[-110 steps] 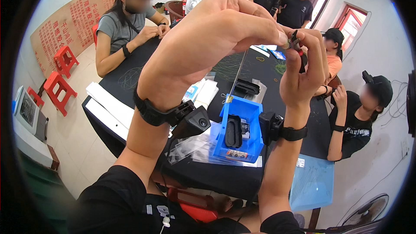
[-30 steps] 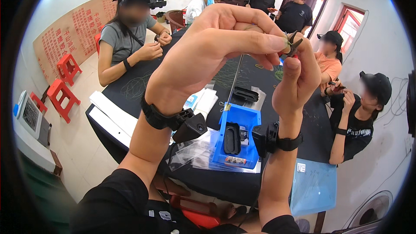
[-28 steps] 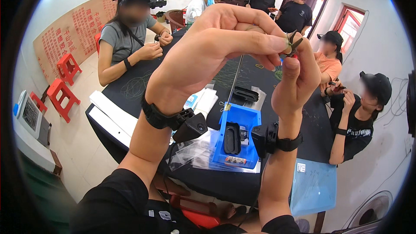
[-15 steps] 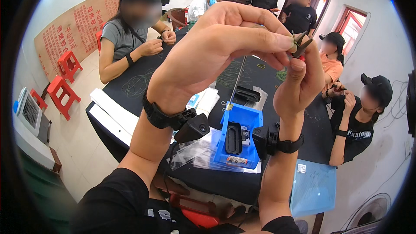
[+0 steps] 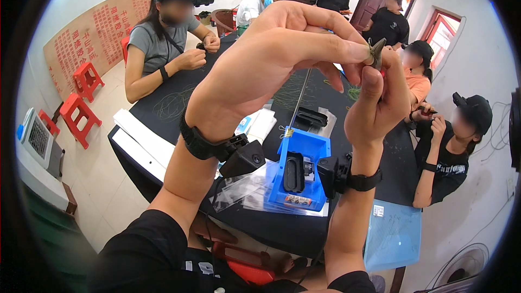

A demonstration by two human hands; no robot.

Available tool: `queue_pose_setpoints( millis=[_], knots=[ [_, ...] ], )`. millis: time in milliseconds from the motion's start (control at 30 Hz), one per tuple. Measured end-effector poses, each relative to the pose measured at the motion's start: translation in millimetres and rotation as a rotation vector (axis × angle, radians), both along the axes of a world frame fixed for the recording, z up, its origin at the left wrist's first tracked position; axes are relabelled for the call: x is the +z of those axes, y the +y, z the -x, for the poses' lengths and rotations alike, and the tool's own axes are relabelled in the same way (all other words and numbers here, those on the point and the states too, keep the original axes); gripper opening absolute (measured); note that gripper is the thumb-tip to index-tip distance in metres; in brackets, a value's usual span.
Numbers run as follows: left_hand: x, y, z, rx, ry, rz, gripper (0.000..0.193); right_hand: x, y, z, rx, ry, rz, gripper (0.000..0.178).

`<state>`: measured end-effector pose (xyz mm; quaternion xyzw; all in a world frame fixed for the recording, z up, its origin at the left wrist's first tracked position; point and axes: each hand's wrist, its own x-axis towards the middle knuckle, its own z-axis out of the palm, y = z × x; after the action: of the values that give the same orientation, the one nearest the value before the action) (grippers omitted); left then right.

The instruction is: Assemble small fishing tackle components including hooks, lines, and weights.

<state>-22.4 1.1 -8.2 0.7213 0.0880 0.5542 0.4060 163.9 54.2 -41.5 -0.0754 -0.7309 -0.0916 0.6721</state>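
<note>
Both forearms rise from the lower edge, each w/ a black wrist strap carrying a small camera unit. Left hand [image 5: 271, 70] is raised high, palm turned away, fingers curled; thumb and forefinger are pressed together at the tips, pinching a small dark metal piece [image 5: 375, 51] held up near eye level. Right hand [image 5: 380, 103] stands upright just below it, thumb tip pushed against the same piece from beneath; whether its other fingers grip anything cannot be told. A thin cord [image 5: 300, 97] hangs from the hands down to a knot at the top of the blue stand [image 5: 301, 171].

The stand sits at the near edge of the black desk [image 5: 173, 103], approx. between the two forearms, w/ a black oval part in its front and clear plastic bags [image 5: 239, 190] lying beside it. A blue folder [image 5: 392, 233] hangs off the near right corner. White sheets [image 5: 138, 135] lie along the left edge.

Farther back, other people in black caps sit round the desk, hands busy w/ cords. Red stools [image 5: 78, 100] stand on the floor at far left.
</note>
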Motion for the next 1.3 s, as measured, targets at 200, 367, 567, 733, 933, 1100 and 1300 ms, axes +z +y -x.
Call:
queue_pose_setpoints(
  millis=[200,367,567,733,933,1100,1300],
  knots=[
    [-1.0,2.0,-0.3,0.055,0.013,-0.025,0.025,0.4,1.8,0.4,0.020,0.010,-0.023,0.030],
    [-1.2,2.8,-1.0,0.006,-0.013,0.026,0.025,2.0,2.1,-2.1,0.035,0.002,-0.027,0.033],
    [-0.9,1.1,1.4,-0.037,0.019,0.097,0.025,2.6,7.1,1.1,0.116,0.021,-0.054,0.034],
    [-2.3,2.3,-0.2,-0.040,0.008,0.116,0.025,-0.3,6.2,0.2,0.118,0.013,0.003,0.032],
    [-1.7,2.8,2.6,-0.015,0.016,0.125,0.026,-0.2,5.9,-3.7,0.046,-0.027,0.014,0.030],
    [-2.1,2.5,4.1,0.013,0.026,0.131,0.025,-1.1,4.5,-2.0,0.042,-0.016,0.019,0.030],
    [-1.5,2.4,-0.4,0.076,0.020,0.035,0.022,-3.0,3.2,-2.4,0.052,0.013,0.065,0.032]
  ],
)
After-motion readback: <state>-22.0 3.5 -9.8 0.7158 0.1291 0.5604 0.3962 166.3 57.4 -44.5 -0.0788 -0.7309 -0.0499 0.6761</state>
